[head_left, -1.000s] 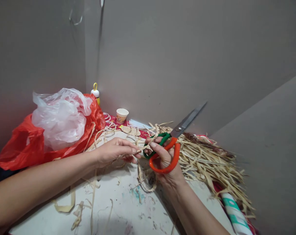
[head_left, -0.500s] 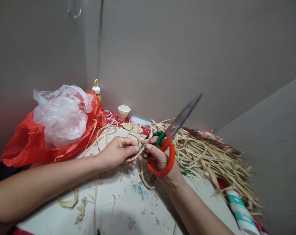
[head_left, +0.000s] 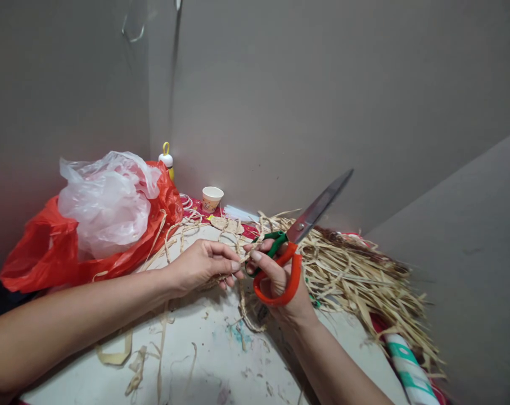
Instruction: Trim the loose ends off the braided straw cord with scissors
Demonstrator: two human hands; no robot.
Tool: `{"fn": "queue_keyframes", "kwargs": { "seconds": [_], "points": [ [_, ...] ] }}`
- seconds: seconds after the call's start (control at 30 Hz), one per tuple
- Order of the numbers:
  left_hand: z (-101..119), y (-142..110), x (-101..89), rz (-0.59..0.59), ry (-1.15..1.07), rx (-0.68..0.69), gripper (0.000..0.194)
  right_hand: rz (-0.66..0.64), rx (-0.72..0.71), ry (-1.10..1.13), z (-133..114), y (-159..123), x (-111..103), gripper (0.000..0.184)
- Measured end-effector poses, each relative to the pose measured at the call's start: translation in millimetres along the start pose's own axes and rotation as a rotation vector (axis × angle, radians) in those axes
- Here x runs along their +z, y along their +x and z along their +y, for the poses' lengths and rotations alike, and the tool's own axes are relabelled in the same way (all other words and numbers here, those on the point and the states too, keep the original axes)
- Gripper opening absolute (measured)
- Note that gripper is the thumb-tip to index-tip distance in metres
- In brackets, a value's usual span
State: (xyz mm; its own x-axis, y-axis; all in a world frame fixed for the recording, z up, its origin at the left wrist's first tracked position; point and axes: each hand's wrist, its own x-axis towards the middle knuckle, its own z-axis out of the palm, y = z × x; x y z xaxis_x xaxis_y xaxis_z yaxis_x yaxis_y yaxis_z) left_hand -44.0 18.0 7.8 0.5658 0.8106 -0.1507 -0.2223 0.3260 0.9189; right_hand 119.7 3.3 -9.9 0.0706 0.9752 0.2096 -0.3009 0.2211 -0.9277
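Observation:
Between my two hands runs a braided straw cord [head_left: 244,257], its lower part hanging in a loop toward the table. My left hand [head_left: 208,261] pinches the cord between thumb and fingers. My right hand [head_left: 280,275] holds scissors [head_left: 299,230] with one green and one orange-red handle, the closed blades pointing up and to the right. The thumb and fingertips of that same hand also grip the cord close to the left fingertips. Part of the cord is hidden behind my fingers.
A bundle of dry straw strips [head_left: 356,275] lies at the right, beside a green-and-white roll [head_left: 410,365]. Red and white plastic bags [head_left: 107,208] fill the left. A paper cup [head_left: 212,199] and a yellow-topped bottle [head_left: 166,159] stand at the back. Straw scraps litter the white tabletop [head_left: 221,360].
Both hands stay nearly in place. My left fingertips have moved slightly along the cord, closer to the right ones. The whole view has shifted a little.

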Motion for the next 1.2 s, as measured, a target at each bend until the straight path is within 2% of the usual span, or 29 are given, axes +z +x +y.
{"fn": "queue_keyframes", "kwargs": {
  "seconds": [0.13,0.37,0.6,0.83,0.97,1.2],
  "points": [
    [-1,2,-1.5,0.088,0.047,0.097,0.021,0.029,0.030,0.010,1,0,2,0.027],
    [2,0,-4.3,0.186,0.329,0.284,0.007,0.095,0.069,-0.082,0,-2,9,0.034],
    [-1,-2,-1.1,0.226,0.546,0.363,0.009,0.088,0.095,-0.219,4,-9,10,0.035],
    [-2,-2,0.7,0.198,0.555,0.366,0.009,0.094,0.084,-0.278,3,-7,5,0.037],
    [-1,-3,1.3,0.177,0.463,0.315,0.007,0.075,0.045,-0.287,0,-6,5,0.037],
    [0,3,-4.7,-0.116,0.189,0.041,0.040,0.131,-0.021,-0.184,-13,4,0,0.032]
  ]
}}
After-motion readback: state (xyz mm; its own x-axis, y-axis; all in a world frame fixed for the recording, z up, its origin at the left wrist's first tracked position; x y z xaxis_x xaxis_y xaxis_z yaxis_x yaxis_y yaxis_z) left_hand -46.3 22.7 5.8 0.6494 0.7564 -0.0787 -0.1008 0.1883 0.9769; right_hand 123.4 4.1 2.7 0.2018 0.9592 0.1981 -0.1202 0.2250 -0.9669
